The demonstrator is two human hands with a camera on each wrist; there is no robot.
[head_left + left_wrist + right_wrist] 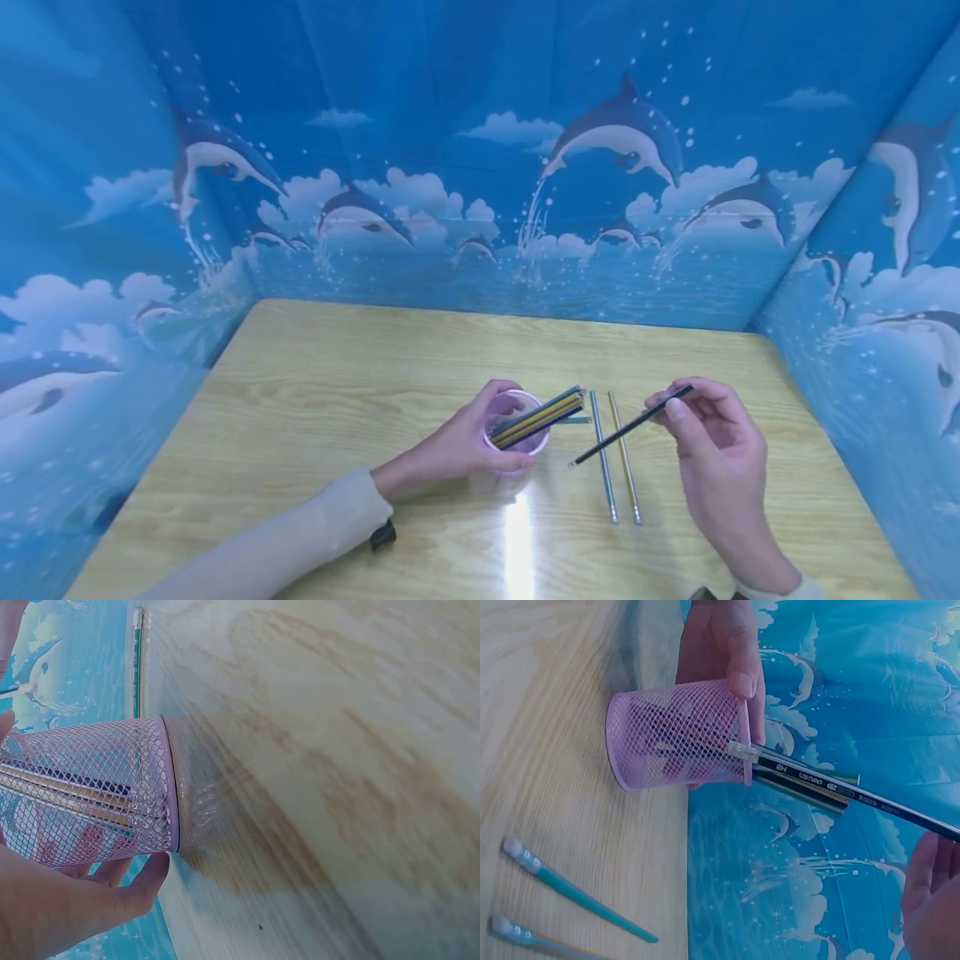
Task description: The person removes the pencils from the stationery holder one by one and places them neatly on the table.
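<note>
My left hand [457, 442] grips a pink mesh pencil cup [641, 742] around its side, with the thumb at the rim. Several pencils [536, 419], among them yellow and dark blue ones, lean out of the cup towards the right. Between thumb and fingers my right hand [723, 458] pinches a black pencil [626, 429], its eraser end pointing down and left. That eraser end overlaps the cup's rim in the right wrist view. A teal pencil [603, 454] and a yellow pencil [624, 454] lie side by side on the table between the two hands.
The wood-patterned table [337, 375] reflects a bright strip of light in front of the cup. Blue cloth printed with dolphins [420, 275] rises behind the table and along both sides. A dark strap piece [382, 535] shows below my left sleeve.
</note>
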